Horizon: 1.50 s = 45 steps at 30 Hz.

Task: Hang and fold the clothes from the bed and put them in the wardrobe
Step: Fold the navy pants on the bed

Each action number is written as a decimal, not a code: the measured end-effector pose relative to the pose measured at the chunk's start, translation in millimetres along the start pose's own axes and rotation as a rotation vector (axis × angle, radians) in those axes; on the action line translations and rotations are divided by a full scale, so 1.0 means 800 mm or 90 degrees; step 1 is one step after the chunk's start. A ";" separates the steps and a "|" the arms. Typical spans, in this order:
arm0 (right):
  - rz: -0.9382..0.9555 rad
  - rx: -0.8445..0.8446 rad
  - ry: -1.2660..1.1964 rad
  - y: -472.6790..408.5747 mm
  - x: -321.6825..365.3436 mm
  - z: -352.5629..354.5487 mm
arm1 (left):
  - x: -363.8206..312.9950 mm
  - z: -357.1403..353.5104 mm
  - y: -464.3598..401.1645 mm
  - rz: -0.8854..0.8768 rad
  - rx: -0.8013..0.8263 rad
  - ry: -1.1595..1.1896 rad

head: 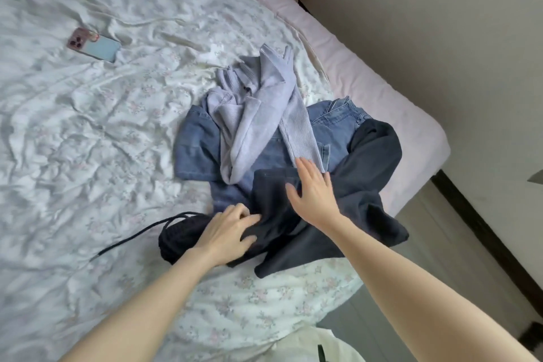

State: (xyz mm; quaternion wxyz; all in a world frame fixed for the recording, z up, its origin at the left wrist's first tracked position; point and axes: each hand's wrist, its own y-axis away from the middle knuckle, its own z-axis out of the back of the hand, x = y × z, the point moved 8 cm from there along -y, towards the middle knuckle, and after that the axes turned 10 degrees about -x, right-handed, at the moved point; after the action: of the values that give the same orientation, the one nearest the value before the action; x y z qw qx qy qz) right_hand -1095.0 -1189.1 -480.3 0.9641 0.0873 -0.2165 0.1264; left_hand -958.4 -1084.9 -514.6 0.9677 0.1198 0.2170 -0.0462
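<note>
From the head camera we counted four garments heaped near the bed's right edge: one lilac knit cardigan on top at the far side, one pair of blue jeans spread beneath it, one dark charcoal garment draped across the near side of the heap, and one small black knit piece with a long black cord trailing off to the left over the sheet. One phone in a pink case lay well apart from the heap, far to the left on the rumpled floral sheet.

We saw two bare hands, one on each side of the dark garment's near fold. The left hand had its fingers curled into the dark charcoal fabric, its grip pinching a fold, with the black knit piece lying just beside and partly under its wrist. The right hand lay flat with fingers straight and spread wide, resting on the dark garment, its fingertips reaching the ribbed cuff of the cardigan's sleeve. The two hands were near each other but apart.
</note>
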 end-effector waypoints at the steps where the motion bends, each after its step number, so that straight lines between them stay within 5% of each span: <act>1: 0.037 0.054 -0.023 -0.007 0.022 -0.018 | -0.002 -0.003 0.010 -0.010 -0.006 0.046; 5: 0.149 0.316 0.184 0.000 0.053 -0.100 | 0.058 -0.006 0.043 0.156 -0.095 0.091; 10: 0.128 0.311 0.297 0.039 0.011 -0.111 | 0.149 -0.063 0.106 0.454 0.231 0.055; 15: 0.051 0.410 0.271 0.108 -0.030 -0.109 | 0.104 -0.032 0.089 0.236 0.055 0.054; 18: -0.105 0.479 0.028 0.144 -0.034 -0.104 | 0.066 0.011 0.077 0.095 -0.058 0.037; 22: -0.212 0.338 -0.213 0.164 -0.013 -0.060 | 0.017 0.064 0.074 -0.032 -0.147 0.060; 25: -0.130 0.275 -0.067 0.187 -0.002 -0.031 | -0.020 0.092 0.077 -0.085 -0.165 0.058; 30: -0.034 0.007 0.255 0.211 -0.021 0.090 | -0.062 0.089 0.080 -0.124 0.045 -0.132; 35: -0.157 -0.221 0.282 0.291 -0.078 0.227 | -0.151 0.091 0.092 -0.275 0.071 -0.327; 38: -0.225 -0.353 0.276 0.351 -0.099 0.298 | -0.233 0.105 0.102 -0.326 0.018 -0.246; 42: -0.281 -0.518 0.202 0.440 -0.119 0.391 | -0.314 0.104 0.133 -0.160 0.143 -0.018; 45: -0.292 -0.607 0.182 0.525 -0.134 0.442 | -0.390 0.088 0.170 -0.211 0.107 -0.074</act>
State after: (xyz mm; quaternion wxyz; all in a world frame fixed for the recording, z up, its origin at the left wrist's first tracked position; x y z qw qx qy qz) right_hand -1446.9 -889.6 -164.9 0.9195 -0.3323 -0.0923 -0.1886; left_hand -1191.5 -959.5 -289.5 0.9444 0.1599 0.1730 -0.2294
